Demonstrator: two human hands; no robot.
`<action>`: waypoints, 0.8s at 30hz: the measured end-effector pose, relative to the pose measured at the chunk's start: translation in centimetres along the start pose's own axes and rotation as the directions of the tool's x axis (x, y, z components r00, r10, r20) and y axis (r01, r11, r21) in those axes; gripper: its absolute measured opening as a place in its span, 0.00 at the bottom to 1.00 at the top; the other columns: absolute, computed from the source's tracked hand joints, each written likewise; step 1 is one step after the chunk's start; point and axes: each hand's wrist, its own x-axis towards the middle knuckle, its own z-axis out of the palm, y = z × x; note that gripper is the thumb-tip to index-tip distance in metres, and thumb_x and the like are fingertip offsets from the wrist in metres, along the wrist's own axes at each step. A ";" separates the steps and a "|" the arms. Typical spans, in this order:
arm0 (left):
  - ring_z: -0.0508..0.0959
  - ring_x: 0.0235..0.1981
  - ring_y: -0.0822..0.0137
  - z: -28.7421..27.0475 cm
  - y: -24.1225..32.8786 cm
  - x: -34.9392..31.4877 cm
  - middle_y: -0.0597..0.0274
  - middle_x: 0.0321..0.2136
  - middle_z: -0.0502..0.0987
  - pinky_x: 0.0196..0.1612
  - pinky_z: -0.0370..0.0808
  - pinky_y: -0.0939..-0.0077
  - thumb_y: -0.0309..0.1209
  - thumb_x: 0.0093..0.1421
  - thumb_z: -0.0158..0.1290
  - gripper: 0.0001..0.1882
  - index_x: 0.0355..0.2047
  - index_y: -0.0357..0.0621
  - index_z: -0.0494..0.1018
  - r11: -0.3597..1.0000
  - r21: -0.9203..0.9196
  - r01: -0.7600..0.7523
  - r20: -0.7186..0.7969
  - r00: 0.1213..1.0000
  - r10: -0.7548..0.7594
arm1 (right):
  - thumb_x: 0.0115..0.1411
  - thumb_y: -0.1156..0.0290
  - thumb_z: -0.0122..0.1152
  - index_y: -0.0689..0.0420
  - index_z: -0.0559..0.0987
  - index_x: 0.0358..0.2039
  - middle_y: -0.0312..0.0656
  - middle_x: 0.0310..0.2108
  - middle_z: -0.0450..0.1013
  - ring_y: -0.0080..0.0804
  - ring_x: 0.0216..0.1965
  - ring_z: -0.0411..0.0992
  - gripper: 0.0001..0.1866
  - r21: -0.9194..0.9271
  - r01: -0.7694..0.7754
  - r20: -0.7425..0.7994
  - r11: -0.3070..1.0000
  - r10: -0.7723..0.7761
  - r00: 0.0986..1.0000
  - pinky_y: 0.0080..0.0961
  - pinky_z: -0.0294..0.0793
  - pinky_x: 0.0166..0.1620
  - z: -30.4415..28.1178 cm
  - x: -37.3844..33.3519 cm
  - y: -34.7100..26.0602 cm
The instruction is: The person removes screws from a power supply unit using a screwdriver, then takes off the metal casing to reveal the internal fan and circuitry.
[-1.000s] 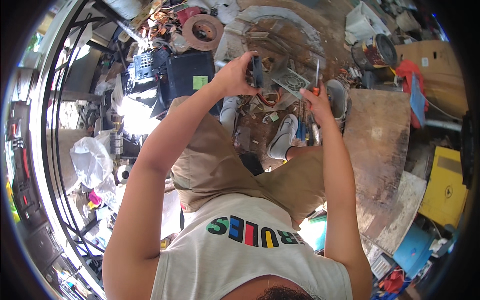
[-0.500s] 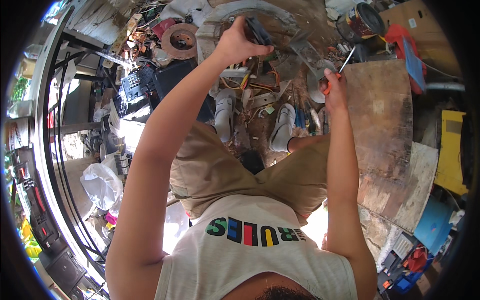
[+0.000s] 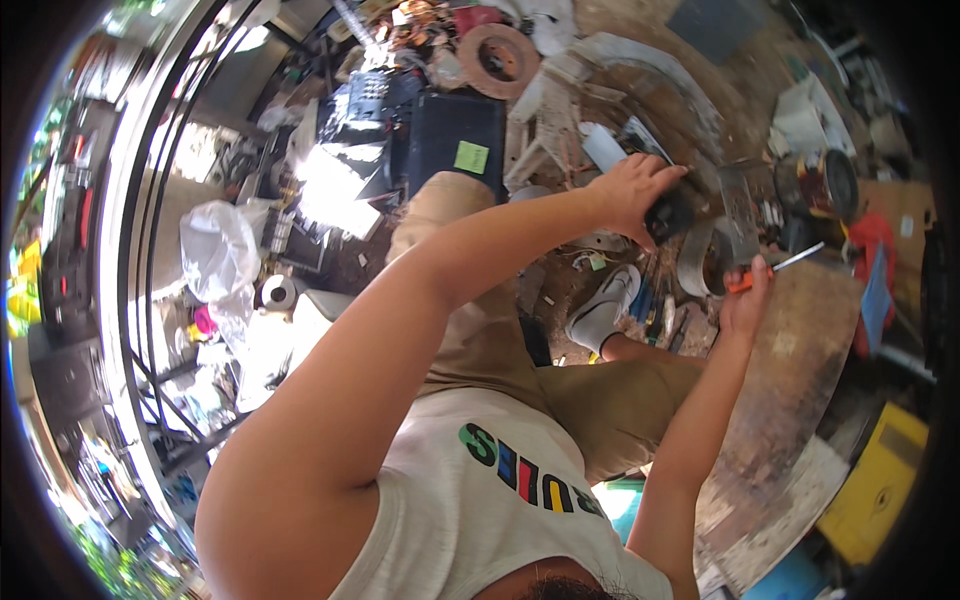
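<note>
My left hand point(image 3: 632, 192) reaches forward with its fingers closed around a dark, boxy object point(image 3: 668, 218); its exact kind is hard to make out. To the right, my right hand point(image 3: 745, 305) grips a screwdriver point(image 3: 797, 257) by its orange handle, the metal shaft pointing up and to the right. Below that hand lies a worn wooden board point(image 3: 790, 370). A round metal ring point(image 3: 697, 262) stands just left of the screwdriver handle. The two hands are apart, with the dark object to the left of the screwdriver.
A rusty brake disc point(image 3: 497, 62) lies at the far side, near a black flat panel point(image 3: 455, 125) with a green note. Several hand tools point(image 3: 655, 312) rest beside my shoe point(image 3: 608, 300). A paint can point(image 3: 815, 185) and a yellow panel point(image 3: 880, 485) are on the right.
The whole view has swung, shifting the surroundings. My left hand, still holding the dark object, is now lower and nearer my right hand. The screwdriver stays in my right hand.
</note>
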 end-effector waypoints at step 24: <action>0.74 0.51 0.52 1.8 -4.7 -2.2 0.55 0.51 0.74 0.56 0.68 0.52 0.44 0.53 0.62 0.29 0.53 0.47 0.71 0.986 -0.075 0.147 -0.454 0.875 -0.165 | 0.57 0.62 0.71 0.61 0.59 0.68 0.34 0.32 0.72 0.15 0.30 0.66 0.44 -0.576 0.182 0.592 0.797 0.253 0.765 0.14 0.67 0.33 30.8 -6.2 0.1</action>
